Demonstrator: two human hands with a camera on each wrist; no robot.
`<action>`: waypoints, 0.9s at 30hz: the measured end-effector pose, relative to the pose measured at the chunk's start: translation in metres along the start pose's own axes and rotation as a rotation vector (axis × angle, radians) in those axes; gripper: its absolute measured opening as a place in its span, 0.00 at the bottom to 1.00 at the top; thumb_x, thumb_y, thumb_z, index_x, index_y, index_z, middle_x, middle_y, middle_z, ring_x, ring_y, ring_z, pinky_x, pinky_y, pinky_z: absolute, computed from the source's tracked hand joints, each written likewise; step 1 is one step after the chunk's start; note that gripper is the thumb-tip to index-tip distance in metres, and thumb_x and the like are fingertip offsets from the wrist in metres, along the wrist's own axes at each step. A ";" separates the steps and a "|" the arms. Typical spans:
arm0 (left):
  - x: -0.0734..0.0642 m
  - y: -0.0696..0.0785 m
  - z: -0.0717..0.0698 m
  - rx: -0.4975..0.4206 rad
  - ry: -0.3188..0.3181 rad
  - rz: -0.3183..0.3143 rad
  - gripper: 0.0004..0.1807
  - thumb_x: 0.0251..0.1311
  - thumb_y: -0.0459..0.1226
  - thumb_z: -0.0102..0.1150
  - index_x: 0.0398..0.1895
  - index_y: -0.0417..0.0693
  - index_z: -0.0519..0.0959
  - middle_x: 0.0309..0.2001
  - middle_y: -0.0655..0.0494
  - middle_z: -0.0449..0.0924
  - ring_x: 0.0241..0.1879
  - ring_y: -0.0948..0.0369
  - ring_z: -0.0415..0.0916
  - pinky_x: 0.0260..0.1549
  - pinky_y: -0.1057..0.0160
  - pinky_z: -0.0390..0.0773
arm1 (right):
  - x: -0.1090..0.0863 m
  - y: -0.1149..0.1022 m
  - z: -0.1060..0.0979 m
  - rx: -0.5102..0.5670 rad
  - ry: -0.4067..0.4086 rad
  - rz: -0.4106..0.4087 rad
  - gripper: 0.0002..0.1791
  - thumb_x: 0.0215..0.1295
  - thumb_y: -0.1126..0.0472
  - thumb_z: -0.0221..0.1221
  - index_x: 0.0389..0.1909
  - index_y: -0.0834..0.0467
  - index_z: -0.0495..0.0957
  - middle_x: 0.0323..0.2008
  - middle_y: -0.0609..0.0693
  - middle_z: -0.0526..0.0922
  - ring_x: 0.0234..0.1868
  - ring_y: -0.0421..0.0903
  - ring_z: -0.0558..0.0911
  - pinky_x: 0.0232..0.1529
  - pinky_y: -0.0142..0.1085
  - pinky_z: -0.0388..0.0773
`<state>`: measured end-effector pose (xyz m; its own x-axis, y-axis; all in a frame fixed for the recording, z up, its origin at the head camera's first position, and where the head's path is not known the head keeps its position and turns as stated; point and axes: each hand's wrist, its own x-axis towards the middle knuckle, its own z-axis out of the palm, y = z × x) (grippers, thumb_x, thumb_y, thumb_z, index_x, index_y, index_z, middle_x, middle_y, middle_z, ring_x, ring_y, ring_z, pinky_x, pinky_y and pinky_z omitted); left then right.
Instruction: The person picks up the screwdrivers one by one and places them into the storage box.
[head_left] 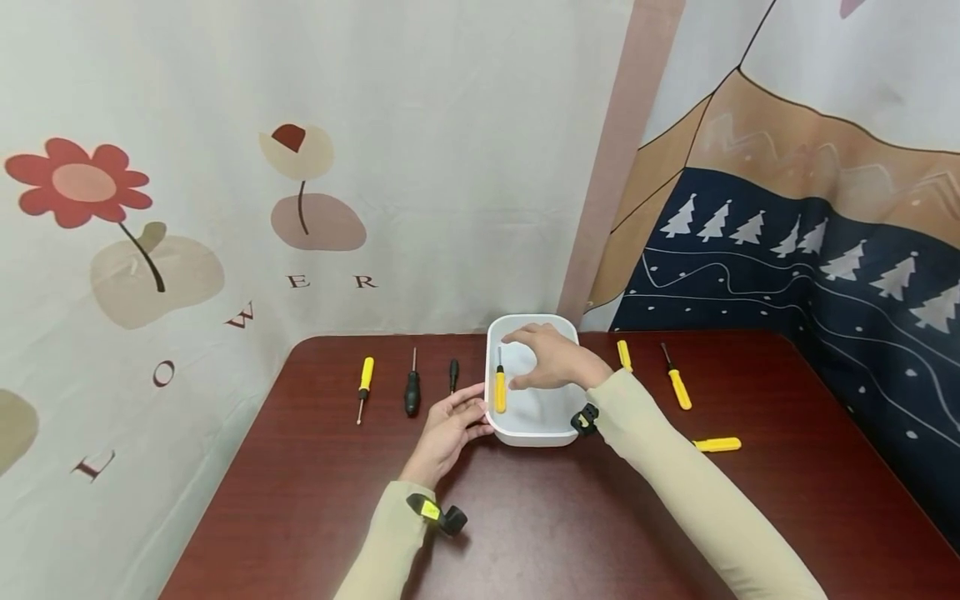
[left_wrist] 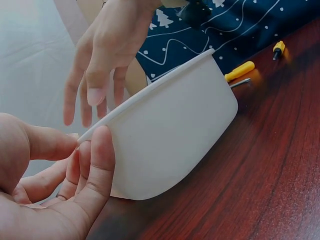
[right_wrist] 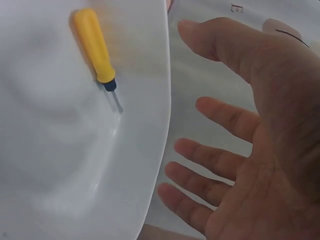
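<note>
A white plastic container (head_left: 534, 438) stands on the table, with a short yellow-handled screwdriver (head_left: 500, 392) lying along its left side inside. My left hand (head_left: 444, 433) pinches the container's left rim between thumb and fingers, as the left wrist view shows. Over the container's opening hovers my right hand (head_left: 553, 358), its fingers spread apart and holding nothing. In the right wrist view the yellow screwdriver (right_wrist: 95, 47) lies apart from that hand, its tip near the container's wall.
Left of the container lie a yellow screwdriver (head_left: 366, 379), a black screwdriver (head_left: 412, 393) and a smaller black one (head_left: 453, 373). On the right are yellow screwdrivers (head_left: 679, 390), one (head_left: 718, 445) partly behind the right sleeve. A printed curtain (head_left: 450, 208) hangs behind the brown table (head_left: 525, 517).
</note>
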<state>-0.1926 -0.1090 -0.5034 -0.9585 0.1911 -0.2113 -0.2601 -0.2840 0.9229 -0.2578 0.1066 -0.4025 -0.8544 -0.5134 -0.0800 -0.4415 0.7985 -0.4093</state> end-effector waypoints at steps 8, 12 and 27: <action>0.000 0.000 0.000 0.002 0.003 0.010 0.23 0.70 0.26 0.56 0.68 0.37 0.73 0.41 0.51 0.80 0.34 0.61 0.81 0.35 0.66 0.87 | -0.012 0.014 -0.002 0.010 0.066 0.048 0.44 0.58 0.42 0.72 0.74 0.47 0.69 0.77 0.57 0.64 0.78 0.60 0.60 0.74 0.60 0.67; -0.001 0.000 0.001 0.007 0.009 0.009 0.23 0.70 0.26 0.57 0.68 0.37 0.74 0.43 0.49 0.81 0.35 0.61 0.81 0.36 0.66 0.88 | -0.020 0.021 -0.002 0.018 0.114 0.077 0.46 0.57 0.41 0.72 0.75 0.46 0.67 0.79 0.56 0.60 0.78 0.59 0.59 0.73 0.62 0.67; -0.002 0.000 0.002 0.001 0.023 0.009 0.23 0.69 0.25 0.57 0.67 0.36 0.75 0.43 0.49 0.80 0.34 0.61 0.80 0.35 0.67 0.87 | -0.041 0.048 -0.003 0.075 0.300 0.197 0.50 0.56 0.41 0.72 0.78 0.50 0.62 0.81 0.61 0.54 0.79 0.66 0.53 0.75 0.72 0.53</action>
<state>-0.1904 -0.1074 -0.5019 -0.9632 0.1666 -0.2108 -0.2516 -0.2843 0.9251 -0.2447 0.1672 -0.4164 -0.9684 -0.2277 0.1016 -0.2483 0.8422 -0.4786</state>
